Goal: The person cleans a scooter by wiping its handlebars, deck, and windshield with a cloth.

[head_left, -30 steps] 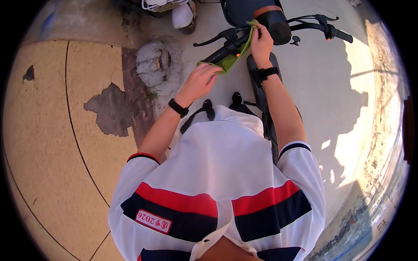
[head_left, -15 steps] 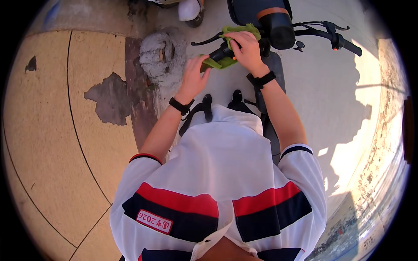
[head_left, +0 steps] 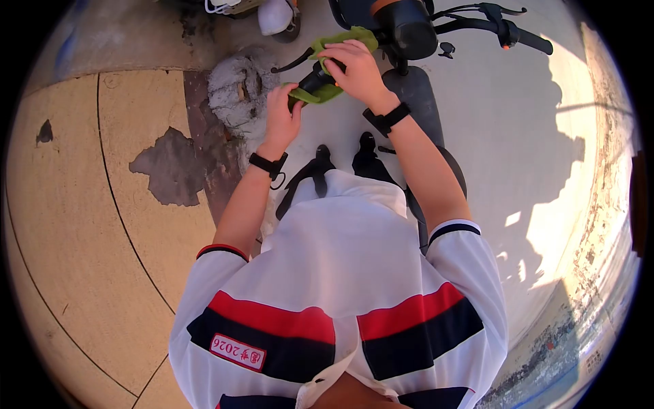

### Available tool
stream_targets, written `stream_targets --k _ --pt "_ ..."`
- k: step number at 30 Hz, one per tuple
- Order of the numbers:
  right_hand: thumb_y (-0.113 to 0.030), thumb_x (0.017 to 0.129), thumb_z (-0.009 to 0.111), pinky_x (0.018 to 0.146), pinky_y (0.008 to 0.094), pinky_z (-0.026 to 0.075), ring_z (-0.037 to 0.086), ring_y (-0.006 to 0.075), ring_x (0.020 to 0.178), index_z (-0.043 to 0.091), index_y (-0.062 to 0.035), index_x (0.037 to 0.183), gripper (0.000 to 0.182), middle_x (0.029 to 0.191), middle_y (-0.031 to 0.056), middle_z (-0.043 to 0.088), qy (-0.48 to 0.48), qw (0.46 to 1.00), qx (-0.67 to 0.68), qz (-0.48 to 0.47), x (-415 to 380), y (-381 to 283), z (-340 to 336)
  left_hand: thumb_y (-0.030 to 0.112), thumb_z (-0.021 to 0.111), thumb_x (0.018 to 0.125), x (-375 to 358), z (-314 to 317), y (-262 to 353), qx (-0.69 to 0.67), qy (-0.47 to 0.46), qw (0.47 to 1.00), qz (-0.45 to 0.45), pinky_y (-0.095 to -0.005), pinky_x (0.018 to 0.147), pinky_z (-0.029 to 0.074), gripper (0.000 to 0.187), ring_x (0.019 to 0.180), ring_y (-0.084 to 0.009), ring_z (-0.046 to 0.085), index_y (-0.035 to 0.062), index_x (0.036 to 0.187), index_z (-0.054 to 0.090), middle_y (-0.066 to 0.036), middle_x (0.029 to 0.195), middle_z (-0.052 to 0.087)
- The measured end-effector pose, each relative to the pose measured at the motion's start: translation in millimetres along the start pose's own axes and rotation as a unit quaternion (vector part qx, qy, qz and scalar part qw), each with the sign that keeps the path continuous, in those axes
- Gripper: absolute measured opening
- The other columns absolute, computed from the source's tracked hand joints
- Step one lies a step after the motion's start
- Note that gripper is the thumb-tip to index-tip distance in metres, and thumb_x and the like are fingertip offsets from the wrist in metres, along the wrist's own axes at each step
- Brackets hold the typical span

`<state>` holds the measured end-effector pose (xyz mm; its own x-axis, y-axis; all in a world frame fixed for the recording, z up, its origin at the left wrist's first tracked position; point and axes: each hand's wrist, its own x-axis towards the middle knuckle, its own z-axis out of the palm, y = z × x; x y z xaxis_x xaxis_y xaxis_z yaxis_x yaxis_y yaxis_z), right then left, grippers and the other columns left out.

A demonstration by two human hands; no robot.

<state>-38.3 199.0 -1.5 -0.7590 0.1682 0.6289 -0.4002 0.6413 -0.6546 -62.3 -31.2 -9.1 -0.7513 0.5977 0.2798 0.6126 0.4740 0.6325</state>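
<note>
A green cloth (head_left: 325, 94) is draped under and around the left handlebar grip (head_left: 315, 79) of a scooter, with the black grip showing between its two sides. My left hand (head_left: 281, 119) pinches the cloth at the grip's outer end, thumb and fingers on either side. Farther in along the bar, my right hand (head_left: 357, 71) has its fingers curled over the cloth near the switch housing. Its fingertips press on the fabric. A black brake lever (head_left: 293, 63) sticks out beyond the grip.
The scooter's dark seat or footboard section (head_left: 415, 102) lies right of my feet. Its right handlebar (head_left: 535, 41) reaches out to the right. A rough grey lump of concrete (head_left: 238, 88) stands left of my hands, beside a tan panelled wall (head_left: 61, 204). A white rounded object (head_left: 274, 17) is ahead.
The handlebar, cloth and both hands appear shifted left and slightly up in view, and the handlebar looks more slanted. Both hands keep hold of the cloth.
</note>
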Motion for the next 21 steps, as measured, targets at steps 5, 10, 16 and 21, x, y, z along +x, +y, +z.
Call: stream_targets --k 5,10,16,21 --pt "-0.01 0.087 0.066 0.095 0.0419 0.049 0.067 0.0308 0.093 0.072 -0.0076 0.102 0.016 0.097 0.0114 0.073 0.027 0.999 0.012 0.032 -22.5 -15.2 -2.9 -0.002 0.066 0.082 0.2 -2.2 -1.6 0.005 -0.003 1.0 0.017 -0.0441 0.086 0.042 0.041 0.098 -0.0386 0.053 0.0043 0.122 0.054 -0.017 0.106 0.057" --pt "-0.013 0.087 0.066 0.082 0.0445 0.051 0.066 0.0327 0.082 0.07 -0.0071 0.098 0.013 0.085 0.0125 0.071 0.045 0.986 -0.085 0.136 -65.6 -37.7 -9.7 0.001 0.069 0.084 5.8 -7.1 -1.1 -0.02 -0.006 1.0 0.015 -0.0415 0.083 0.045 0.044 0.092 -0.033 0.055 0.0035 0.125 0.054 -0.016 0.106 0.057" --pt "-0.018 0.09 0.064 0.07 0.0424 0.052 0.066 0.0337 0.078 0.07 -0.0085 0.099 0.015 0.081 0.0128 0.069 0.068 0.953 -0.155 0.25 -136.2 -60.0 -28.8 0.004 0.07 0.084 -9.7 -24.3 -7.5 -0.038 -0.026 0.998 0.035 -0.0388 0.078 0.05 0.041 0.087 -0.0275 0.06 0.0037 0.123 0.057 -0.014 0.1 0.06" --pt "-0.021 0.091 0.065 0.068 0.0409 0.052 0.067 0.032 0.076 0.07 -0.0088 0.1 0.016 0.083 0.0117 0.07 0.137 0.925 -0.199 0.294 -171.9 -104.5 -26.8 0.002 0.07 0.086 -55.6 -47.1 -36.1 -0.03 0.008 0.998 0.055 -0.0349 0.072 0.053 0.028 0.077 -0.0228 0.066 0.0041 0.113 0.064 -0.011 0.094 0.067"
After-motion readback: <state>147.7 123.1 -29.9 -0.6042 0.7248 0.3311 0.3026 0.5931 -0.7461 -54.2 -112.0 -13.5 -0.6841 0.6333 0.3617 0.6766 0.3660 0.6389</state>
